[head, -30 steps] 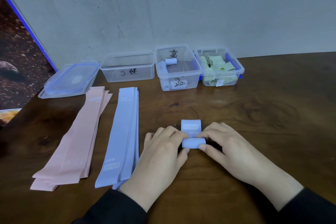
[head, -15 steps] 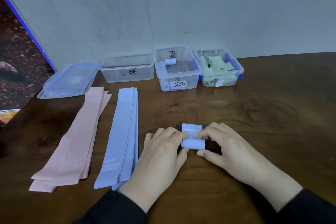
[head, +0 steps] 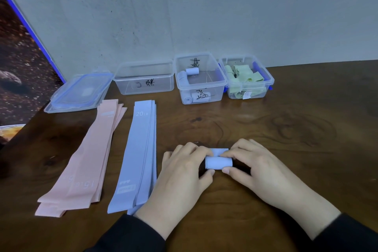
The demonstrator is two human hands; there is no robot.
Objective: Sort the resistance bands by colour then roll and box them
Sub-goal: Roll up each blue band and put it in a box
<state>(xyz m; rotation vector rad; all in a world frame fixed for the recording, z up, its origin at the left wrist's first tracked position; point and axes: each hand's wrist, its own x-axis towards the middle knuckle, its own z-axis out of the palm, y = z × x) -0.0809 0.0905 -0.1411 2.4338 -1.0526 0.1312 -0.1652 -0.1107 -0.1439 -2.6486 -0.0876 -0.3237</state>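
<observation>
Counter (head: 286,133): dark wood, carrying everything; I place the rest by the middle box.
Pink bands (head: 86,159): flat stack, well left of and nearer me than the middle box.
Blue bands (head: 139,157): flat stack just right of the pink, waiting to be rolled.
Middle box (head: 199,80): clear, open, a few blue rolls inside.
My left hand (head: 184,172): fingers curled, pinching the roll's left end.
My right hand (head: 253,168): pinching its right end.
Blue roll (head: 218,162): well in front of the middle box, a short tail left.
Doing it well: I should keep even pressure on both ends, edges aligned, and tuck the tail tight.
</observation>
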